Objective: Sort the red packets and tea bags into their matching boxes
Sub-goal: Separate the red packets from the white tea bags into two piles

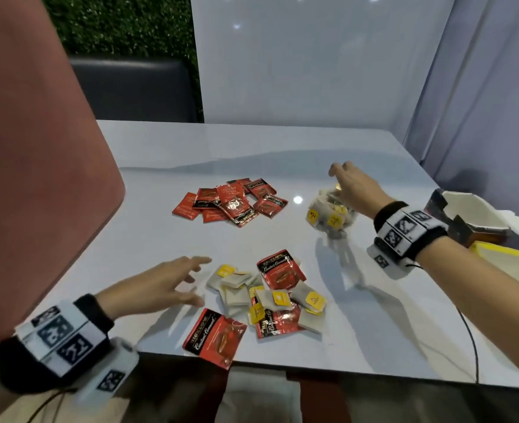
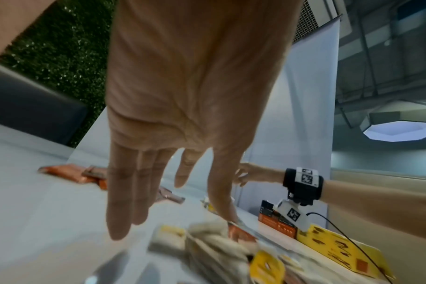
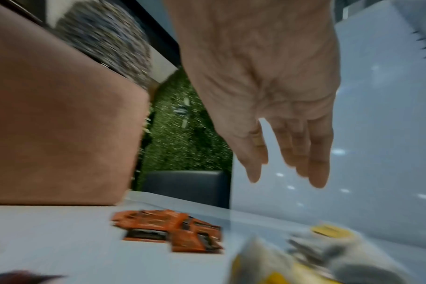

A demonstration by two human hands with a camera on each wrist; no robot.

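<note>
A heap of red packets (image 1: 230,199) lies mid-table, also visible as red packets (image 3: 170,230) in the right wrist view. A mixed pile of tea bags and red packets (image 1: 270,291) sits near the front, and one red packet (image 1: 215,337) lies at the table's front edge. My left hand (image 1: 191,279) hovers open, fingers spread, just left of the mixed pile; the left wrist view shows its fingers (image 2: 124,201) straight above blurred tea bags (image 2: 207,246). My right hand (image 1: 340,178) is open over a blurred clump of tea bags (image 1: 328,215), holding nothing.
An open dark-and-orange box (image 1: 466,221) and a yellow box (image 1: 502,257) stand at the table's right edge. A large pink panel (image 1: 38,148) rises on the left. A dark seat (image 1: 136,87) is behind the table. A black cable (image 1: 472,331) runs along the right side.
</note>
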